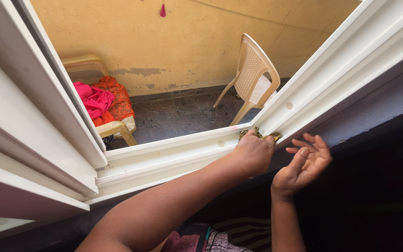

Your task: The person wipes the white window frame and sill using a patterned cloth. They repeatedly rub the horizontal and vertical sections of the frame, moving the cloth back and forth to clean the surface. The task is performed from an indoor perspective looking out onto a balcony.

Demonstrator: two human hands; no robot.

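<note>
My left hand (253,153) is closed on a small olive-yellow cloth (260,135) and presses it into the inner corner of a white window frame (173,151). Only the cloth's edge shows above my knuckles. My forearm reaches in from the lower left. My right hand (305,163) hovers just to the right of it, below the frame's rail, with its fingers apart and nothing in it.
Through the opening I see a dark stone floor, a cream plastic chair (253,74) and another chair (113,126) piled with pink and orange clothes (102,100), against a stained yellow wall (197,42). A white sliding sash (38,116) stands at the left. A dark wall lies at the right.
</note>
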